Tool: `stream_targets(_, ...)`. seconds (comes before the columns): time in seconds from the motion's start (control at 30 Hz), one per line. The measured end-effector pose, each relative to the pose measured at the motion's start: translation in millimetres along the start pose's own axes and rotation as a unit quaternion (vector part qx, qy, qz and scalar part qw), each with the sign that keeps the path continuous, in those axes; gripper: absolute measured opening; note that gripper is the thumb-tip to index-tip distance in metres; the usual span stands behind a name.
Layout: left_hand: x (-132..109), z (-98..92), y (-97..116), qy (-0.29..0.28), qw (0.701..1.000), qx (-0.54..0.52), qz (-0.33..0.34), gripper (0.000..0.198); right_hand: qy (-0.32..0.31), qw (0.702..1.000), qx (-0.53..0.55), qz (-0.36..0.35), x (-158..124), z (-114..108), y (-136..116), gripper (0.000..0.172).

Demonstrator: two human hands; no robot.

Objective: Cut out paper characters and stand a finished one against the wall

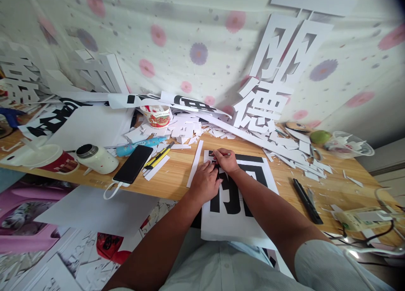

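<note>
A white sheet (218, 227) printed with a large black character (232, 201) lies at the table's front edge, on top of a thicker white layer. My left hand (206, 181) rests open on its left part, fingers spread over the print. Pinched in my right hand (226, 161) is a thin pen-like tool (225, 155) with a dark reddish shaft. Its tip points left, close to my left fingertips, at the upper left of the character; my fingers hide the exact contact. Left of the sheet lies a narrow white strip (195, 163).
Left on the table are a yellow utility knife (160, 155), a phone (133, 163) with a cable, a white bottle (97, 159) and a tipped cup (58, 159). A black cutter (306, 201) lies right. Offcuts (186, 128), a paper bowl (156, 116) and cut-out characters (262, 105) stand behind.
</note>
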State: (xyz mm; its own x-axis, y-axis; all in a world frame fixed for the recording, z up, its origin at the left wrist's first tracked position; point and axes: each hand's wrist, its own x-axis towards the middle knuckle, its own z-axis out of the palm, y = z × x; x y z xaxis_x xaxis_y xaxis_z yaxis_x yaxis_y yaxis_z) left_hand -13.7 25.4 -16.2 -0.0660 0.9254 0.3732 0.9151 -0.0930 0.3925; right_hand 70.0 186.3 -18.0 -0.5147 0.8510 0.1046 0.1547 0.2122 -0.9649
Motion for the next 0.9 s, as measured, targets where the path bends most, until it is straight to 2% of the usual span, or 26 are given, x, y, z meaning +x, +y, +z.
stream_targets(0.9, -0.1, 1.9, -0.7, 0.006, 1.0, 0.003, -0.002, 0.031, -0.012, 1.0, -0.018, -0.011, -1.2, -2.5, 0.9, 0.042)
